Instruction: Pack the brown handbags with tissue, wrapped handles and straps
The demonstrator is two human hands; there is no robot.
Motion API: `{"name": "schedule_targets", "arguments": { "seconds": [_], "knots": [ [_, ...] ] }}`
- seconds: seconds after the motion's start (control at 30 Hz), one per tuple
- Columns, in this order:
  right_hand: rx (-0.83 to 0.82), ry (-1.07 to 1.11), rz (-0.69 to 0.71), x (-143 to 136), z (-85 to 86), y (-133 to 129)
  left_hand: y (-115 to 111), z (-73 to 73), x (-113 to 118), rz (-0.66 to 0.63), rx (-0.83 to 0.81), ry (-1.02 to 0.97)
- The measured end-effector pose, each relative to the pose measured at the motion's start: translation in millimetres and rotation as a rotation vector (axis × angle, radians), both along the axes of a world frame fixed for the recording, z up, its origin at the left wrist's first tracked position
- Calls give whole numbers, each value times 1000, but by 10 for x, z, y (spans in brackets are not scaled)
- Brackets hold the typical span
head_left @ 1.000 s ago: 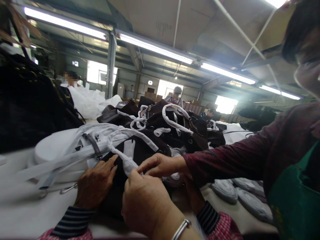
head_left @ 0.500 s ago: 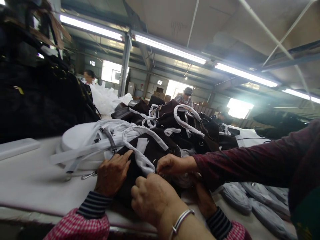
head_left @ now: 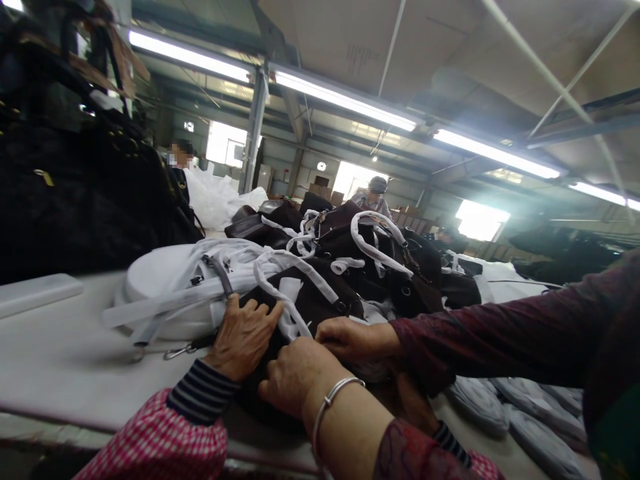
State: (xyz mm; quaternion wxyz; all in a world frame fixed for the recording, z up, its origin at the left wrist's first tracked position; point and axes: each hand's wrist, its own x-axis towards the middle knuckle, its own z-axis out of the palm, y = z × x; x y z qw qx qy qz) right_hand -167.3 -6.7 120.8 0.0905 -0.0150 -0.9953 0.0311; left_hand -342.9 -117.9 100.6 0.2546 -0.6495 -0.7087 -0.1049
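My left hand (head_left: 245, 340), in a checked sleeve with a striped cuff, has its bent fingers over the upper left part of a dark brown bag (head_left: 313, 303), beside its white-wrapped handle (head_left: 273, 290). My right hand (head_left: 416, 403) is low on the bag's right side; its fingers are hidden behind another person's arm and the bag. Between my hands, that person's braceleted hand (head_left: 295, 377) and other hand (head_left: 355, 337) are closed at the bag's upper edge; what they pinch is too small to make out.
White-wrapped straps (head_left: 200, 270) with metal clips lie at left on the white table (head_left: 60, 360). Large black bags (head_left: 75, 193) stand at far left. More dark bags (head_left: 340, 230) are piled behind. Grey wrapped bundles (head_left: 540, 433) lie at right. The person's dark red sleeve (head_left: 500, 327) crosses from the right.
My left hand has moved slightly right and up over the bag, its fingers more bent. The other person's braceleted arm reaches further in, covering more of my right forearm.
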Motion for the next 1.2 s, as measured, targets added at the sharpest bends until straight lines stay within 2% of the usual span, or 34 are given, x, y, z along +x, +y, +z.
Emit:
{"name": "schedule_targets", "arguments": {
  "seconds": [0.07, 0.13, 0.23, 0.33, 0.4, 0.53, 0.63, 0.8, 1.0, 1.2],
  "knots": [
    [-87, -26, 68, 163, -19, 354, 99, 81, 32, -14, -54, -7],
    [-207, -56, 147, 267, -63, 611, 199, 102, 53, -56, -79, -58],
    [-332, -64, 191, 314, -157, 773, 301, 25, 41, -161, -32, -226],
    [-362, -30, 191, 316, -214, 776, 331, -76, -22, -295, 39, -490],
    [-370, -9, 194, 325, -214, 747, 323, -97, -74, -401, 51, -740],
    [-360, 17, 281, 347, -168, 643, 290, -35, -147, -631, -14, -1270],
    [-342, 46, 293, 330, -144, 549, 274, -4, -159, -729, -73, -1516],
    [-368, 122, 88, 269, -205, 480, 276, -39, -153, -705, -37, -1614],
    [-363, 174, 32, 225, -308, 455, 247, -82, -144, -747, -27, -1797],
    [-430, 206, -40, 223, -325, 422, 230, -109, -175, -806, 127, -2038]
  ]
}}
